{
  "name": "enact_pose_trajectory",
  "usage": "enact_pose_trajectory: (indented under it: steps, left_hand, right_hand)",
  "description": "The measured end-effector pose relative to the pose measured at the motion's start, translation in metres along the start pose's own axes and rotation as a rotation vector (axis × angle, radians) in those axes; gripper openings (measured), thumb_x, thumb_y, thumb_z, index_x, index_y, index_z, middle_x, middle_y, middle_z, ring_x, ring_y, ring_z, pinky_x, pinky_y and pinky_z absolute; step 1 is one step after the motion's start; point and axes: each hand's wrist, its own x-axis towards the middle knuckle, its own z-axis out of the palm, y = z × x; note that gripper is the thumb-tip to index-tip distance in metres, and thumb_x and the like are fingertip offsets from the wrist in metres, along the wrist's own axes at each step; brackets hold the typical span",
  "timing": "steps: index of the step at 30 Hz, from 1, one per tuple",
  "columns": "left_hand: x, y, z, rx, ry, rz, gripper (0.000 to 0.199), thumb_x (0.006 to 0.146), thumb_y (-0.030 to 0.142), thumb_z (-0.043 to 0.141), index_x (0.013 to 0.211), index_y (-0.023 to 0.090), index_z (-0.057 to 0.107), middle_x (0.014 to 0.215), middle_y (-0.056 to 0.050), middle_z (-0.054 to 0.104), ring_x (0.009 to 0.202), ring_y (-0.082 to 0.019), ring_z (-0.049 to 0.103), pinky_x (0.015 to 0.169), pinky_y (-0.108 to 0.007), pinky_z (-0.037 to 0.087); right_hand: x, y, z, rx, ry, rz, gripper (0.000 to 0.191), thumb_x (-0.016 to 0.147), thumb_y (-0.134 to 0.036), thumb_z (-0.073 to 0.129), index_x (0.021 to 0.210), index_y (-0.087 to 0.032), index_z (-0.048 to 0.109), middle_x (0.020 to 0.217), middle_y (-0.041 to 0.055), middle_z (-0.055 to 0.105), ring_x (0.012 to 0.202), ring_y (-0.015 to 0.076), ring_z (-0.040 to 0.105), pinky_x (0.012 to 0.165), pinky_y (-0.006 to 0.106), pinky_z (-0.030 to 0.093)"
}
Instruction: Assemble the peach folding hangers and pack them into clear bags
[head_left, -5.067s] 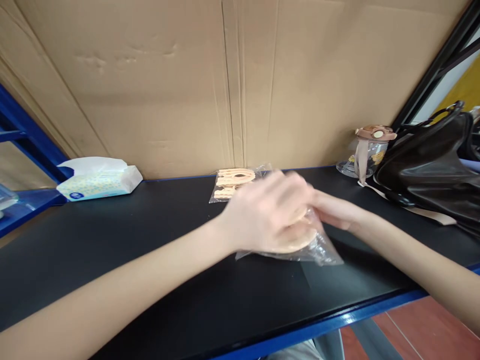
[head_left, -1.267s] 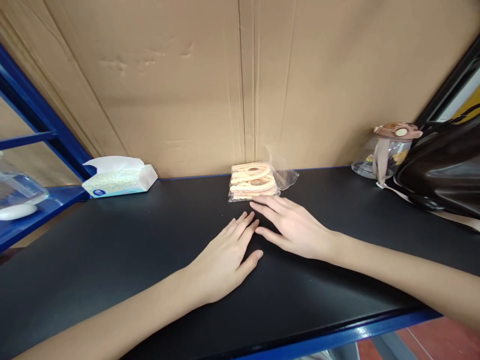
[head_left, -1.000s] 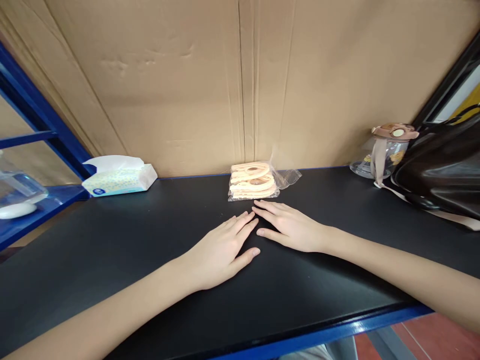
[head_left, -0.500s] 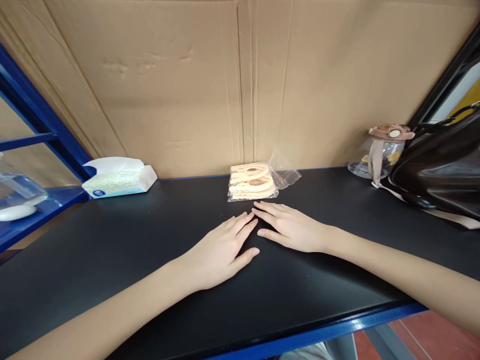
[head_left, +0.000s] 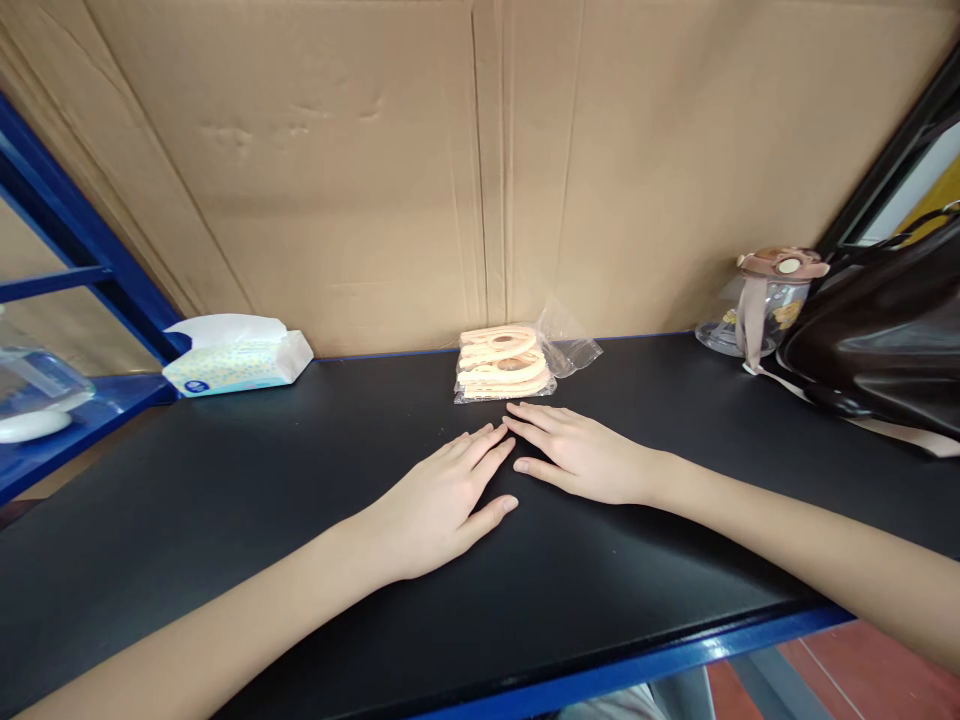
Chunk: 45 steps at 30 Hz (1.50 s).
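My left hand [head_left: 442, 500] lies palm down on the black tabletop [head_left: 225, 520], fingers stretched out and thumb apart, holding nothing. Palm down as well, my right hand [head_left: 581, 455] rests to its right with open fingers. The fingertips of both hands meet or nearly meet near the middle. Just beyond them is a clear plastic bag [head_left: 574, 345] with a stack of flat, cream-coloured pieces [head_left: 504, 360] inside. These pieces have rounded cut-outs; their exact kind I cannot make out. Neither hand touches the bag.
A tissue pack [head_left: 240, 365] sits at the back left, beside a blue metal frame [head_left: 56, 220]. At the right stand a clear drinking bottle [head_left: 784, 300] with a strap and a dark brown bag [head_left: 885, 330]. A cardboard wall [head_left: 337, 180] closes off the back.
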Motion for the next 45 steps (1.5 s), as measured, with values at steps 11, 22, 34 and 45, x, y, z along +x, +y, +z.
enact_pose_trajectory:
  steps: [11,22,34,45]
  left_hand:
    - [0.031,-0.026,-0.006,-0.587,0.494,-0.418,0.055,0.085,0.038,0.056,0.135,0.018,0.043,0.142,-0.010,0.044,0.133,-0.025,0.037,0.112,-0.040,0.027]
    - [0.126,-0.086,-0.024,-1.159,0.387,-0.633,0.028,0.093,0.035,0.054,0.110,0.015,0.059,0.109,-0.007,0.063,0.092,-0.018,0.062,0.080,-0.039,0.053]
    - [0.096,-0.043,-0.044,-1.392,0.855,-0.564,0.017,0.081,0.008,0.054,0.094,0.019,0.050,0.065,0.005,0.051,0.046,-0.007,0.048,0.044,-0.016,0.039]
    - [0.004,0.004,-0.036,-1.698,0.368,-0.573,0.030,0.090,0.031,0.055,0.113,0.014,0.063,0.103,-0.013,0.072,0.090,-0.026,0.070,0.075,-0.036,0.059]
  right_hand:
    - [0.029,0.053,-0.053,0.332,0.442,0.387,0.026,0.086,-0.010,0.044,0.101,-0.018,0.064,0.100,0.0086,0.067,0.086,0.0206,0.067,0.080,0.040,0.055]
    - [0.079,0.126,-0.044,0.755,0.070,0.641,0.031,0.081,-0.046,0.065,0.078,-0.015,0.067,0.074,0.0095,0.069,0.055,0.0141,0.064,0.051,0.027,0.057]
    - [0.061,0.080,-0.051,1.046,0.240,0.370,0.040,0.096,-0.040,0.037,0.133,-0.025,0.044,0.135,0.0091,0.055,0.114,0.0211,0.059,0.088,0.039,0.056]
    - [0.013,0.003,-0.035,1.493,0.082,0.307,0.052,0.080,-0.021,0.066,0.128,-0.023,0.047,0.127,0.0089,0.062,0.108,0.0218,0.064,0.099,0.042,0.050]
